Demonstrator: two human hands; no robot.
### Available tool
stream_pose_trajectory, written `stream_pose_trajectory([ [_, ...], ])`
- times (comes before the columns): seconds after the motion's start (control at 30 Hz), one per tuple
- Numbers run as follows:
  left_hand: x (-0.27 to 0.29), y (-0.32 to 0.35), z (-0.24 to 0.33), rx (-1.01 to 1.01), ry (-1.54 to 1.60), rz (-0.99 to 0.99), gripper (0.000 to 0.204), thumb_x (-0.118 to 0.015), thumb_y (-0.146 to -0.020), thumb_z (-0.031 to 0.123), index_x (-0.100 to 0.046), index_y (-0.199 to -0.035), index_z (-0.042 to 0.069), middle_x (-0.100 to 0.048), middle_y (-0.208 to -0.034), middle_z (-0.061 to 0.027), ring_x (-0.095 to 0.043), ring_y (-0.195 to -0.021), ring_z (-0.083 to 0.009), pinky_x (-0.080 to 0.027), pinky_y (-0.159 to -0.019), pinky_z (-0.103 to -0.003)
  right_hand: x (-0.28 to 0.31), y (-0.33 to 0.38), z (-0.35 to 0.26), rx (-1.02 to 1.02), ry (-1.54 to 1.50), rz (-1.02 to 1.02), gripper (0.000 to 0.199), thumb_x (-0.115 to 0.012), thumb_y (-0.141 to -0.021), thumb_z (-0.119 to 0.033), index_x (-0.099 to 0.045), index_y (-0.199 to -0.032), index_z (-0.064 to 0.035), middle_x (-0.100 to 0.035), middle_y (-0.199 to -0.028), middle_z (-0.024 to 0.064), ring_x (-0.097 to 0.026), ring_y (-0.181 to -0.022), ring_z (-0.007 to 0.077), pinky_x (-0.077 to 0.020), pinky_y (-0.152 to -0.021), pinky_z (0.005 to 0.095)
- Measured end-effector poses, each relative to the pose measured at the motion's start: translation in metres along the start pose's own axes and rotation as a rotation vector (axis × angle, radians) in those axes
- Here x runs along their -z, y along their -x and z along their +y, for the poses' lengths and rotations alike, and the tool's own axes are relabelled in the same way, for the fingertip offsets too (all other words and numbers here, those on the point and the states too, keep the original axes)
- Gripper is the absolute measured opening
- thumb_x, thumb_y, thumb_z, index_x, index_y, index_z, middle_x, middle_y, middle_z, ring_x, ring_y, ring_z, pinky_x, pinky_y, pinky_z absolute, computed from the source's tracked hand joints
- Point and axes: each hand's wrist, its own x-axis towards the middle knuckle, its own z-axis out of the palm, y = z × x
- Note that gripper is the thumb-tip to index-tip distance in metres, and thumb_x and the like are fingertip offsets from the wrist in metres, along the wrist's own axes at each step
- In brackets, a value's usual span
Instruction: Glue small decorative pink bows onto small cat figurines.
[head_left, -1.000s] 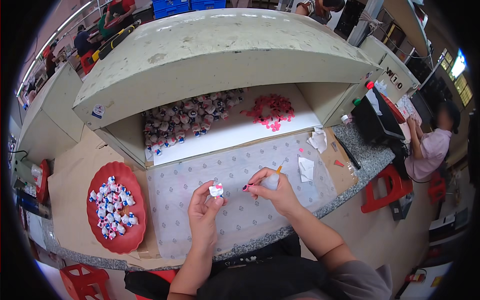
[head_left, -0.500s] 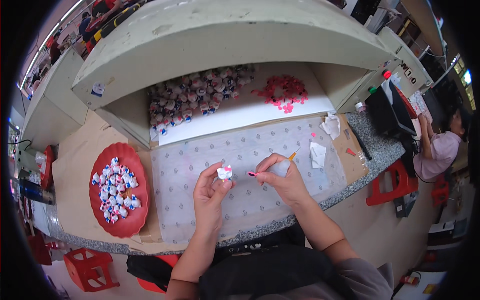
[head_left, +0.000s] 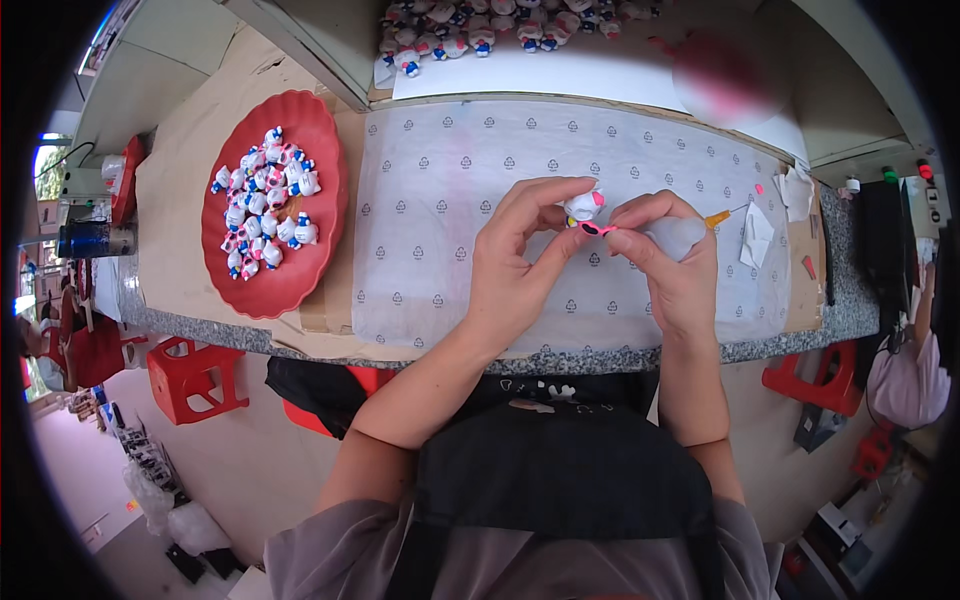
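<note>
My left hand pinches a small white figurine with pink and yellow details, between the thumb and fingers. Right against its lower side is a tiny pair of pink sunglasses with black lenses, gripped by the thumb and forefinger of my right hand. A soft translucent squeeze bottle with an orange tip and thin needle is also tucked in my right hand, its needle pointing away to the right. The left thumb is close to the sunglasses; whether it touches them I cannot tell.
To the left, a red scalloped plate holds several white, blue and pink figurines. More figurines fill the box at the back, beside a blurred pink pile. A crumpled white tissue lies right on the patterned sheet.
Both hands have come together, bringing the sunglasses up to the figurine, which has turned. The view has tilted down and shifted, so the plate and sheet appear higher.
</note>
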Motion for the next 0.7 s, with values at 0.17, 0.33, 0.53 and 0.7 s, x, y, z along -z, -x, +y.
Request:
stream_pose_trajectory([
  [0.17, 0.002, 0.003, 0.000, -0.040, -0.078, -0.036, 0.032, -0.055, -0.071, -0.007, -0.052, -0.102, 0.002, -0.050, -0.099, -0.0072, -0.050, -0.078, -0.0107, -0.042, -0.069, -0.022, -0.003, 0.002, 0.002, -0.025, 0.034, 0.035, 0.010, -0.063, -0.068, 0.000, -0.055, -0.074, -0.0003, -0.057, -0.072, 0.0024, -0.050, -0.066, 0.0064, -0.0400, -0.060, 0.0193],
  [0.33, 0.003, 0.002, -0.001, -0.071, -0.090, -0.083, 0.032, -0.056, -0.072, -0.006, -0.049, -0.103, -0.001, -0.048, -0.104, -0.0080, -0.051, -0.081, -0.0110, -0.041, -0.069, -0.022, -0.001, 0.001, 0.005, 0.045, 0.051, 0.047, 0.010, -0.063, -0.069, 0.000, -0.055, -0.074, -0.0006, -0.056, -0.072, 0.0023, -0.049, -0.066, 0.0060, -0.0392, -0.059, 0.0185],
  [0.53, 0.002, 0.002, 0.003, 0.038, 0.086, -0.077, 0.026, -0.056, -0.076, 0.001, -0.050, -0.101, -0.001, -0.053, -0.100, -0.0096, -0.052, -0.082, -0.0117, -0.041, -0.070, -0.023, 0.000, 0.001, 0.010, 0.081, 0.047, 0.057, 0.015, -0.065, -0.068, -0.002, -0.054, -0.078, -0.0023, -0.054, -0.073, 0.0024, -0.048, -0.065, 0.0065, -0.0393, -0.061, 0.0190],
  [0.7, 0.000, 0.000, 0.008, 0.151, 0.287, -0.066, 0.020, -0.055, -0.076, 0.001, -0.054, -0.096, -0.001, -0.053, -0.097, -0.0074, -0.051, -0.086, -0.0124, -0.041, -0.076, -0.025, -0.002, 0.001, 0.002, 0.094, 0.081, 0.005, 0.026, -0.067, -0.064, -0.001, -0.055, -0.087, -0.0012, -0.054, -0.075, 0.0026, -0.047, -0.065, 0.0069, -0.0390, -0.061, 0.0192],
])
